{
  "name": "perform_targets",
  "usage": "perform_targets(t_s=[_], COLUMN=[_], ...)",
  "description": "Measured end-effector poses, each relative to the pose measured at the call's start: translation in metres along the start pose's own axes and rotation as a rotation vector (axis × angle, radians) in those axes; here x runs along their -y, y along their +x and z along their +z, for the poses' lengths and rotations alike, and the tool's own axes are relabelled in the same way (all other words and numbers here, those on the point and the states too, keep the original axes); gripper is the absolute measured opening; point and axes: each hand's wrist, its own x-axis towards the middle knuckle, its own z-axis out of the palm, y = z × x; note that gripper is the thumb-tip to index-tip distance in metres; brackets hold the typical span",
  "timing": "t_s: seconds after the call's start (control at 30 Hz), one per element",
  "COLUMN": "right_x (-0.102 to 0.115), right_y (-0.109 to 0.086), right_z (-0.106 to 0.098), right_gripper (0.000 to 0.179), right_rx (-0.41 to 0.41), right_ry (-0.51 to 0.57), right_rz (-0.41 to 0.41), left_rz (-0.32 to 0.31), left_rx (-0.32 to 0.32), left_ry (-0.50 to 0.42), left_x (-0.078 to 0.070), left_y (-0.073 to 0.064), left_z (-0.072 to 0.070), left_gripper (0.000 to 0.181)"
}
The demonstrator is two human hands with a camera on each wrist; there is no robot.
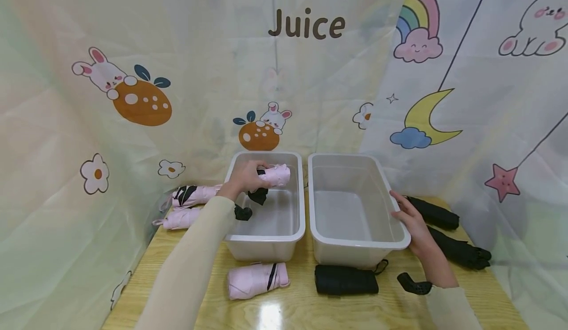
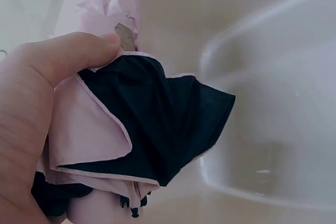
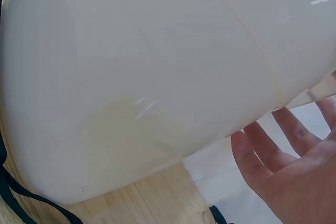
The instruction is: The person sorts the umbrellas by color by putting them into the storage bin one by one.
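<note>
My left hand (image 1: 248, 177) grips a folded pink umbrella (image 1: 277, 175) inside the left bin (image 1: 265, 238), held above its floor. In the left wrist view, the thumb presses on the umbrella's pink cloth, and loose black lining (image 2: 157, 114) fans out beside it. My right hand (image 1: 414, 224) touches the right-hand rim of the right bin (image 1: 359, 244), its fingers fairly straight. From the right wrist, the fingertips show against the bin's outer wall (image 3: 131, 77). A small black piece (image 1: 242, 213) shows in the left bin beside the left forearm.
Two pink umbrellas (image 1: 182, 218) lie left of the left bin, partly behind my arm. Another pink umbrella (image 1: 257, 280) and a black umbrella (image 1: 346, 280) lie in front of the bins. Two black umbrellas (image 1: 459, 248) rest at the right. Printed cloth (image 1: 199, 73) hangs around the wooden table (image 1: 310, 315).
</note>
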Motion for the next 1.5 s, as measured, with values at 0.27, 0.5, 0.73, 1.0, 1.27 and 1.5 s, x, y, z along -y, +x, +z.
perform_targets(t_s=[0.27, 0.5, 0.73, 1.0, 1.27, 1.5], right_x=[0.001, 0.000, -0.004, 0.002, 0.002, 0.001], right_y=[-0.001, -0.004, -0.009, -0.004, -0.002, -0.003], right_z=[0.004, 0.003, 0.004, 0.002, 0.002, 0.001], right_gripper=[0.061, 0.060, 0.060, 0.061, 0.059, 0.059], right_rx=[0.013, 0.010, 0.033, 0.021, 0.029, 0.020], right_ry=[0.022, 0.025, 0.052, 0.031, 0.040, 0.036], right_rz=[0.002, -0.003, 0.002, 0.007, -0.004, 0.000], left_rz=[-0.033, -0.034, -0.056, -0.008, -0.004, 0.008], left_rx=[0.014, 0.032, 0.119, 0.124, 0.187, 0.248], left_ry=[0.041, -0.036, -0.150, -0.116, -0.045, -0.057], left_x=[0.008, 0.014, 0.028, 0.037, 0.034, 0.023], left_y=[0.002, 0.004, 0.004, 0.015, 0.019, 0.026], left_z=[0.013, 0.028, 0.049, 0.059, 0.058, 0.051], left_gripper=[0.056, 0.051, 0.051, 0.054, 0.049, 0.047])
